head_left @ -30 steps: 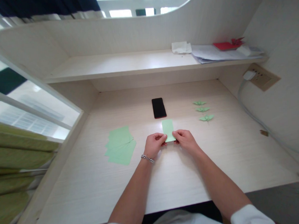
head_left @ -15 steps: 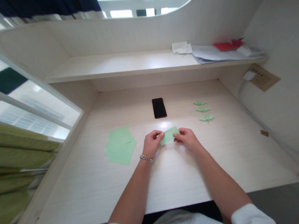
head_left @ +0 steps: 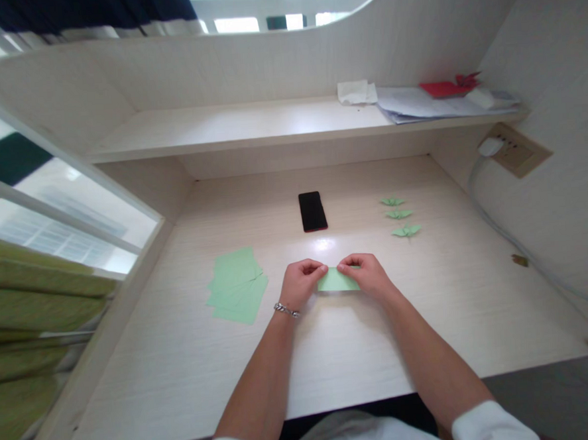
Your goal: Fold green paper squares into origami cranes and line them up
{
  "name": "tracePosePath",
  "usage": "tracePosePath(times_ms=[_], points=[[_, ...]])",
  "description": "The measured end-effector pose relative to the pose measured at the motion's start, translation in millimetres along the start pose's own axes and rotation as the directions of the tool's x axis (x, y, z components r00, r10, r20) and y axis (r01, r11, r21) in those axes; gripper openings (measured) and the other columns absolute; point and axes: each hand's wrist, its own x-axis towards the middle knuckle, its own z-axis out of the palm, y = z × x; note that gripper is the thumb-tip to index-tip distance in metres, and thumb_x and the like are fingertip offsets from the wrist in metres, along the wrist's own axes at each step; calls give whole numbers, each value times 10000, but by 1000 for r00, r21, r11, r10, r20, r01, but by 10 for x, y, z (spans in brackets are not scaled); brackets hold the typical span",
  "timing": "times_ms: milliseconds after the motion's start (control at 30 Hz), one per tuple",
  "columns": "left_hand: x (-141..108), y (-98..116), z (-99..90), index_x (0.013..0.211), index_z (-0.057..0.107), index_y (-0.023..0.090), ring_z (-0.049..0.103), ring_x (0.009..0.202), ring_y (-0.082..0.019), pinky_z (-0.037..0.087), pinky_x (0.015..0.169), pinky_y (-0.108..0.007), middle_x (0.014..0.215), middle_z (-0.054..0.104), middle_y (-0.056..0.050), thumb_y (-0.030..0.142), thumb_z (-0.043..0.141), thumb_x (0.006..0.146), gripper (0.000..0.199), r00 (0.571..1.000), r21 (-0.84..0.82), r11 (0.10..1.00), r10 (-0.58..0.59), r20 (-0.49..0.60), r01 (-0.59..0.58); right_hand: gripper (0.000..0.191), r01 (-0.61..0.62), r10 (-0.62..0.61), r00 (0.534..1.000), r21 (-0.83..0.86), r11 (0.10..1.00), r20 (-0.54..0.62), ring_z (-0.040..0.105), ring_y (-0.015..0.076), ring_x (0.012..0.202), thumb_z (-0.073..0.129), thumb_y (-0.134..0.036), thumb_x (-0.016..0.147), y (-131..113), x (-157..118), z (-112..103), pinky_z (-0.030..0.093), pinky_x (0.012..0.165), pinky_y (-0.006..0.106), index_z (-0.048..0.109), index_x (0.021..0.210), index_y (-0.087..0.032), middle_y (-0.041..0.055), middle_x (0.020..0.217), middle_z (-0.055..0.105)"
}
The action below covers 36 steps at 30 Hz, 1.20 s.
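Note:
Between my two hands is a light green sheet of paper, folded into a rectangle, its long edge running left to right. My left hand pinches its upper left part with thumb and fingers. At the upper right part, my right hand pinches it the same way, the thumbs close together. Some of the paper is hidden under the fingers. To the left lie several loose green paper sheets, overlapping. On the right, 3 small folded green paper cranes sit in a column.
A black phone lies beyond my hands on the desk. The shelf above carries papers, a tissue and a red paper piece. A cable runs down the right side from a wall socket.
The green paper has turned from a slant to level and come slightly nearer to me. My right thumb has shifted left along its upper edge, towards the left thumb.

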Motion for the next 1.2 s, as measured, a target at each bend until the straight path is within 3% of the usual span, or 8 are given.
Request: tracePosePath(times_ms=[200,333,400,567,700,867,1000,1200], points=[[51,-27,-124,737,660,134,595,581,-136,459,575,-245,638,655,-41,381,719,690,259,987,-169,986,-28,-157,1,262,-51,57,991,53,997,-119,615,189,703,684,-393,692,81,37,-8,444,675,291,716,757,-141,63,764,709],[5,-1,60,832,688,143,610,644,-151,464,581,-247,732,681,-55,409,694,719,289,999,-136,990,-24,-21,21,266,-20,30,992,83,996,-122,617,186,711,694,-395,688,80,40,35,452,689,292,720,769,-142,61,768,710],[-18,2,129,777,689,144,597,642,-148,456,584,-245,724,676,-50,402,693,718,265,1000,-96,995,1,-26,-3,266,-20,29,996,98,995,-88,614,182,700,689,-395,693,62,34,41,456,679,290,717,766,-140,59,760,706],[-47,-8,123,763,695,147,549,610,-135,415,562,-237,675,647,-30,385,657,750,241,997,61,995,77,9,-77,207,0,-3,995,32,999,97,606,170,684,646,-336,727,-3,-10,19,456,637,270,712,778,-146,47,748,699],[-62,1,116,752,698,149,508,565,-122,379,525,-227,614,609,-10,378,651,750,234,993,137,985,96,65,-104,178,63,-54,992,-74,995,117,597,159,671,597,-297,755,-71,-53,34,441,613,252,708,769,-158,33,733,693],[-17,-14,34,731,685,140,539,590,-129,403,544,-231,647,630,-21,389,676,724,249,999,17,999,42,-13,-42,166,44,-30,990,-103,994,139,591,153,650,567,-254,742,-84,-51,-35,425,600,245,704,745,-161,21,703,684],[47,-46,-121,717,685,138,556,594,-132,413,557,-236,656,649,-25,389,719,675,257,995,-82,997,-9,-97,1,169,-62,61,987,-1,998,152,575,144,598,581,-264,713,23,1,-197,425,572,244,700,738,-146,24,653,664],[56,-34,-153,734,693,135,557,605,-125,421,580,-235,665,659,-25,368,749,647,255,981,-147,989,-28,-193,-1,213,-58,60,998,161,985,-6,581,148,617,632,-360,710,96,64,-280,452,599,263,663,750,-152,32,684,657]])
